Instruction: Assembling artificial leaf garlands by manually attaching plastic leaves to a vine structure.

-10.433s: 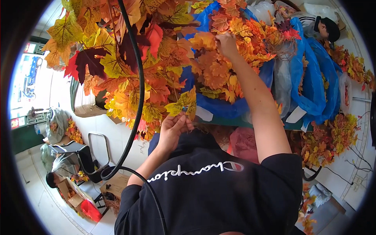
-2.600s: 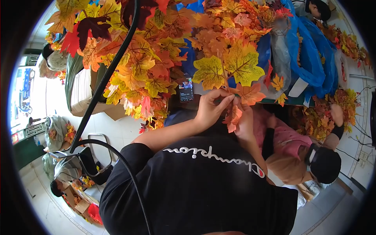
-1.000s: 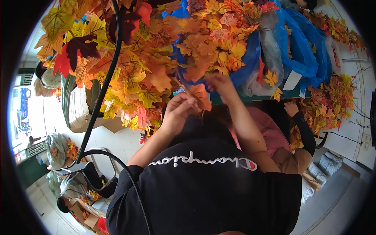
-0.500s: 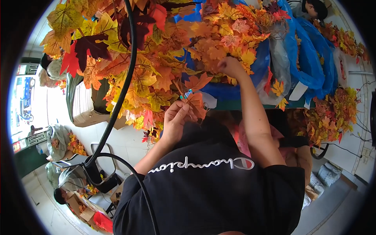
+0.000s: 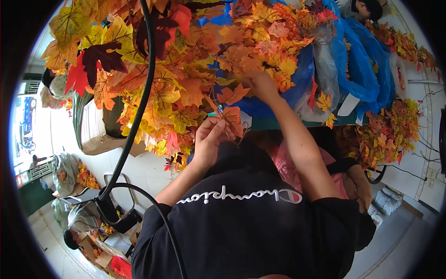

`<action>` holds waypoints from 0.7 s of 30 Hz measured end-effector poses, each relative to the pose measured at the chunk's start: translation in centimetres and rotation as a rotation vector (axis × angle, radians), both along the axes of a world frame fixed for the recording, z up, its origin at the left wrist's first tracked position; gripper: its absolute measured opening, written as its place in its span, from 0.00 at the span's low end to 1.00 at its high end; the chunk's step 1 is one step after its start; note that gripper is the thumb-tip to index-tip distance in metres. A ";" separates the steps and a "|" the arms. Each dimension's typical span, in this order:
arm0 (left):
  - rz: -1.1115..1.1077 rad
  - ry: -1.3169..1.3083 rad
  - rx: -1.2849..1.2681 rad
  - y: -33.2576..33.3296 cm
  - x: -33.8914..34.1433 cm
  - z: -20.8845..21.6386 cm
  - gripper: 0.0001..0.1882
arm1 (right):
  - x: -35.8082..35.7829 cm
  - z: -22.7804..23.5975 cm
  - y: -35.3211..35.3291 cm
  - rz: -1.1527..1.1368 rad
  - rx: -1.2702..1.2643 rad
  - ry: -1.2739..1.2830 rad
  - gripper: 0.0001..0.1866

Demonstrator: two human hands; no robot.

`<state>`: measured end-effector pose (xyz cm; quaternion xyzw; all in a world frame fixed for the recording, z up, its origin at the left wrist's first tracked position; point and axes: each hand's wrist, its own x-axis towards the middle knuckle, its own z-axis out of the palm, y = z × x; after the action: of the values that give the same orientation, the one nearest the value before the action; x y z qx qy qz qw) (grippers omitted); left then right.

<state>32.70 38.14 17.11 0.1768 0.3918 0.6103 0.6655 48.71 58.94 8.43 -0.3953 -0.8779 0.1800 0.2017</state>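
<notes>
My left hand (image 5: pixel 210 138) pinches the stem of an artificial maple leaf sprig (image 5: pixel 232 122) with orange leaves, close to the front of my black shirt. My right hand (image 5: pixel 261 86) reaches out over a blue plastic bag (image 5: pixel 297 88) heaped with yellow, orange and red artificial maple leaves (image 5: pixel 274 35). Its fingers are blurred beside orange leaves, and I cannot make out whether they hold any. A large hanging mass of artificial leaves (image 5: pixel 172 88) fills the space left of and beyond my left hand.
More blue bags (image 5: pixel 360 69) and a clear plastic bag (image 5: pixel 325 69) lie to the right. A black cable (image 5: pixel 147 88) crosses the view on the left. An open cardboard box (image 5: pixel 100 123) stands at left. A person in pink (image 5: pixel 295 162) is close on my right.
My right hand has moved left and slightly toward me over the leaf heap. My left hand keeps its pinch on the sprig. The view has shifted slightly.
</notes>
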 end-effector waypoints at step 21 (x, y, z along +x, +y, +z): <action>0.038 0.047 -0.016 0.3 1.5 0.0 0.05 | 3.6 -1.9 -0.7 -0.292 -0.014 -0.375 0.16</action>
<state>34.22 38.46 17.07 0.1781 0.4152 0.6156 0.6457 52.32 58.28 6.56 -0.5461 -0.8321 0.0787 0.0563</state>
